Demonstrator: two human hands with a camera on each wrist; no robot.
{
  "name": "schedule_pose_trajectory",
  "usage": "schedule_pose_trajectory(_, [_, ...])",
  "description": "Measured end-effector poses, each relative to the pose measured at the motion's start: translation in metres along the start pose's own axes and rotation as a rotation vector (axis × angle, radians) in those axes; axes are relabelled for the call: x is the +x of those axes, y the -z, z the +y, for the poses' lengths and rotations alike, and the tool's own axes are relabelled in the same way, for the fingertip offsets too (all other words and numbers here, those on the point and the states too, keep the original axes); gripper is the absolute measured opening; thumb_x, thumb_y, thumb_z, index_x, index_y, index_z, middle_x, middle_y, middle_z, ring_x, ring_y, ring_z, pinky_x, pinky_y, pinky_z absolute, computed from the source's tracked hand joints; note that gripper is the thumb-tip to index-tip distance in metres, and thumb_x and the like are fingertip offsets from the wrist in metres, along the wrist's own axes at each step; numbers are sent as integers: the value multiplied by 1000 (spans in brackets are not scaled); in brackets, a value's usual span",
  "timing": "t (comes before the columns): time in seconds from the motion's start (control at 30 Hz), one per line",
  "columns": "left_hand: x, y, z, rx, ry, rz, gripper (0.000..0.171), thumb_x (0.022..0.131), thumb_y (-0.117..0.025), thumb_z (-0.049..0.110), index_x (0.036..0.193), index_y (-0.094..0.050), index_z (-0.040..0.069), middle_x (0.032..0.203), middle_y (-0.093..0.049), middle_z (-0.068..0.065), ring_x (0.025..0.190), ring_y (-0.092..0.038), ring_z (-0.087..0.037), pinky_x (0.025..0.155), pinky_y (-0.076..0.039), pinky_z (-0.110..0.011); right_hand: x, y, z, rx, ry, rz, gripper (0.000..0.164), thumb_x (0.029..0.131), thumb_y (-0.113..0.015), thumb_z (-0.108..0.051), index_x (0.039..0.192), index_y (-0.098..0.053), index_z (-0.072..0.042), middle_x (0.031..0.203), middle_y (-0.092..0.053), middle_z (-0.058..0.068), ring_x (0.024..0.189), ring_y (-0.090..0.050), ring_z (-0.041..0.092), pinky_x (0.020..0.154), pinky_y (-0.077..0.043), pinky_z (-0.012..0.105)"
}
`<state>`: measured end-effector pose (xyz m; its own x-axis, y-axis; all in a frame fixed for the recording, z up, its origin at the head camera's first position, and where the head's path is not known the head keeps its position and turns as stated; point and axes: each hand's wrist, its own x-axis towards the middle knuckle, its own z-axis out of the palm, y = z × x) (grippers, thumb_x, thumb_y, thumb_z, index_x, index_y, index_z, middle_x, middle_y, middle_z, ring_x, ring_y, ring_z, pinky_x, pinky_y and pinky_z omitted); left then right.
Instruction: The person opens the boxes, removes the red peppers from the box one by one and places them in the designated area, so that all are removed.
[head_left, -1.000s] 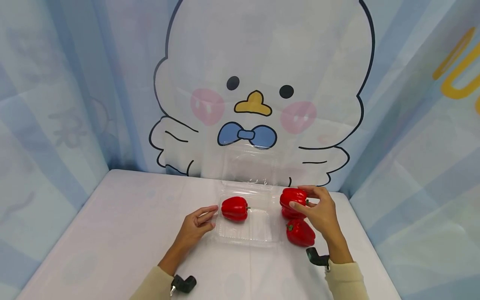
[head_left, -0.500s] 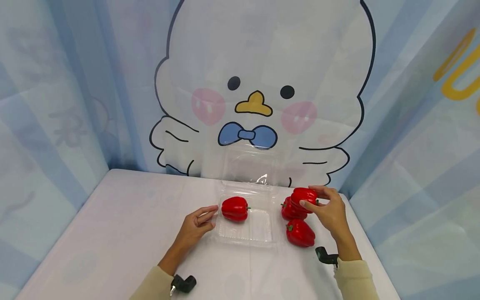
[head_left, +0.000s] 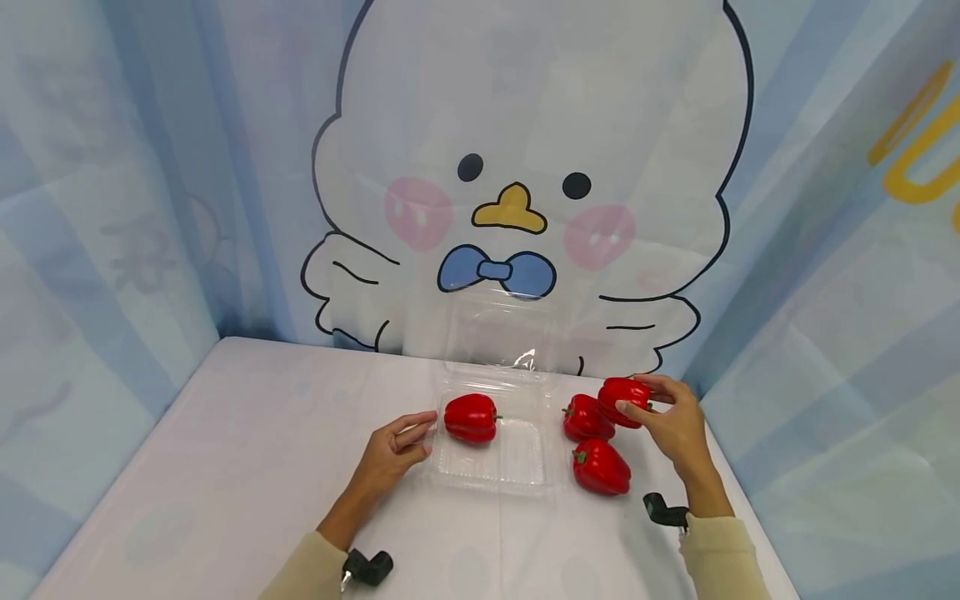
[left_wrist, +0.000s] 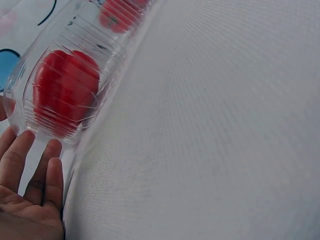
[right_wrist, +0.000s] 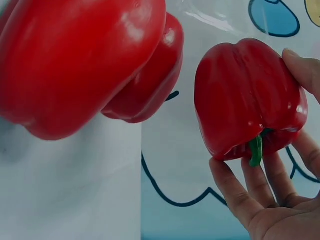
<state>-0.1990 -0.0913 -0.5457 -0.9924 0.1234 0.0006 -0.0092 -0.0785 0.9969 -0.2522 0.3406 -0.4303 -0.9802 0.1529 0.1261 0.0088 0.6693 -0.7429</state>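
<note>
Over the last second the right hand [head_left: 678,425] has shifted its red bell pepper [head_left: 622,400] toward the tabletop's [head_left: 262,433] far right corner, thumb and fingers closed round it, uncovering the back pepper [head_left: 587,419]. The front pepper [head_left: 602,468] and inner pepper [head_left: 470,418] look unmoved, leaving one inside the open plastic clamshell [head_left: 517,454], three outside. The left hand's [head_left: 388,454] fingers, loosely extended, still touch the clamshell's left side.

The head camera looked forward and down across the table [head_left: 247,475] from farthest back, the chick-print curtain [head_left: 517,100] across its upper frame. The left wrist camera looked closely past the left hand [left_wrist: 30,205], lower left; the right wrist camera past the right hand [right_wrist: 287,217], lower right. Head and left wrist shared the clear clamshell [head_left: 517,454]; head and right wrist, the held red bell pepper [right_wrist: 245,90].
</note>
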Motion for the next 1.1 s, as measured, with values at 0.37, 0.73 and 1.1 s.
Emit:
schedule_pose_trajectory(0.37, [-1, 1, 0, 10, -3, -6, 53, 98, -68, -4, 149, -59, 5, 158, -57, -14, 149, -52, -33, 108, -53, -25, 7, 5, 16, -3, -18, 23, 67, 91, -85, -34, 149, -59, -13, 150, -50, 22, 135, -49, 39, 77, -52, 13])
schedule_pose_trajectory(0.73, [-1, 0, -1, 15, 11, 13, 50, 98, -68, -4, 147, -61, 7, 156, -59, -13, 147, -54, -32, 107, -55, -27, 14, 8, 35, -13, -60, 16, 68, 91, -85, -36, 149, -59, -14, 149, -52, 21, 135, -49, 39, 75, -54, 16])
schedule_pose_trajectory(1.1, [-1, 0, 0, 9, 24, 12, 52, 98, -69, -3, 148, -61, 9, 156, -59, -10, 148, -54, -29, 109, -53, -25, 19, 7, 51, -37, -99, 18, 67, 91, -85, -34, 149, -59, -12, 149, -53, 22, 137, -49, 42, 83, -63, 30])
